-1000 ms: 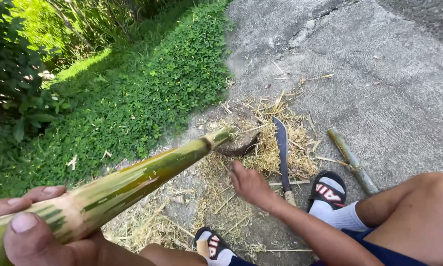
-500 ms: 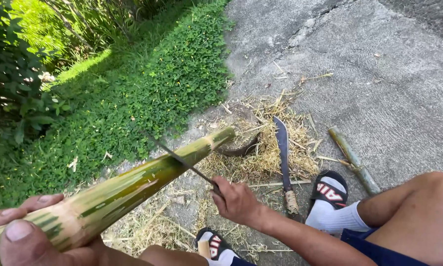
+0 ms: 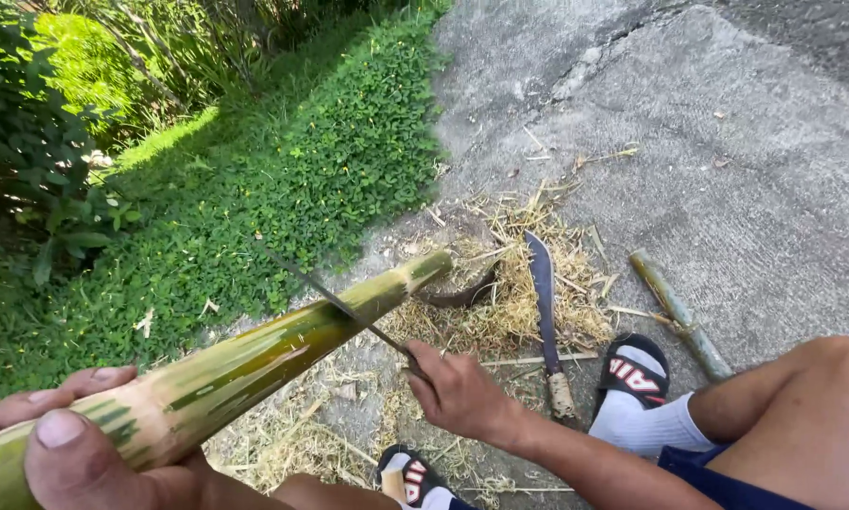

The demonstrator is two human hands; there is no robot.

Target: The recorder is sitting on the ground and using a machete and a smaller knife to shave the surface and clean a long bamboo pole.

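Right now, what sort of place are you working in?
Outdoors, probably a roadside or yard edge: cracked concrete ground meets a bank of green ground-cover plants, and dry shavings lie around a long knife on the ground.

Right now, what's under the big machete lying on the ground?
The machete lies on a heap of dry bamboo shavings spread over the concrete. Whatever lies beneath the blade itself is covered.
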